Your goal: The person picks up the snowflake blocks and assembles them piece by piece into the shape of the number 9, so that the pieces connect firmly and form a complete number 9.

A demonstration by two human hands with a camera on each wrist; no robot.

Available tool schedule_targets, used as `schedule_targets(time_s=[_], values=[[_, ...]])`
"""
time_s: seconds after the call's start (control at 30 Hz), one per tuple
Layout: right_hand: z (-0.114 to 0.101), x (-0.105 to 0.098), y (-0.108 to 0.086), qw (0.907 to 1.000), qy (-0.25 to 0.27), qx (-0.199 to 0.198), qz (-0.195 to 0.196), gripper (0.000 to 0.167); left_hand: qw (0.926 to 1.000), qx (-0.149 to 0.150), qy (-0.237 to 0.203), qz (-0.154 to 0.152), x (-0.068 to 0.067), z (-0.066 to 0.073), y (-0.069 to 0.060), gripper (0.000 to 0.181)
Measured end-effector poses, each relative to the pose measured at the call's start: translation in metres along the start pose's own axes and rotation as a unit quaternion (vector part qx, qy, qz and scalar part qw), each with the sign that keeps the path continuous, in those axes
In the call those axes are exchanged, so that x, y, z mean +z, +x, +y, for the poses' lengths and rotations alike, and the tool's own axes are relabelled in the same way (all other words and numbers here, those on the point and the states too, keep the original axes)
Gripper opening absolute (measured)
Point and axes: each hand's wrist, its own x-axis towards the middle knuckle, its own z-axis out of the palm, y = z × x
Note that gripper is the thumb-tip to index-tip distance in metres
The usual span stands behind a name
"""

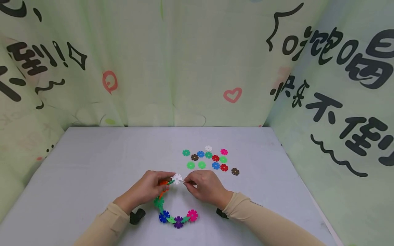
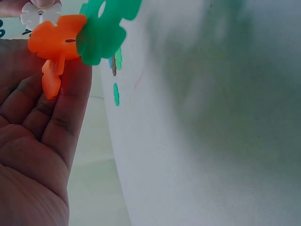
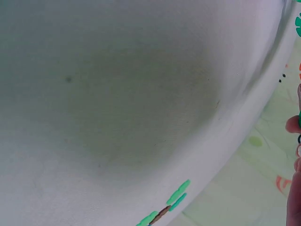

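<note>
My left hand (image 1: 149,188) grips a chain of interlocking plastic snowflake discs at its upper end, near a white snowflake disc (image 1: 176,178) and orange discs (image 1: 163,183). The chain curves down toward me through green (image 1: 158,202), blue (image 1: 164,216) and purple (image 1: 178,222) discs to a pink disc (image 1: 192,215). In the left wrist view, an orange disc (image 2: 56,38) and a green disc (image 2: 106,30) lie over the fingers. My right hand (image 1: 207,186) pinches a thin white piece, seen edge-on, against the white disc. Its exact joint is too small to make out.
Several loose discs lie beyond my hands, among them a brown disc (image 1: 235,171), a red disc (image 1: 224,167) and a light green disc (image 1: 191,165). Black objects (image 1: 137,216) show by both wrists. Printed curtains enclose the white table (image 1: 123,150) at back and sides.
</note>
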Motion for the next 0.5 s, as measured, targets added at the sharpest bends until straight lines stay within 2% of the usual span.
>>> schedule_targets(time_s=[0.5], values=[[0.0017, 0.0017, 0.0001, 1.0000, -0.003, -0.006, -0.001, 0.023, 1.0000, -0.001, 0.004, 0.001, -0.0001, -0.0014, 0.0010, 0.044]])
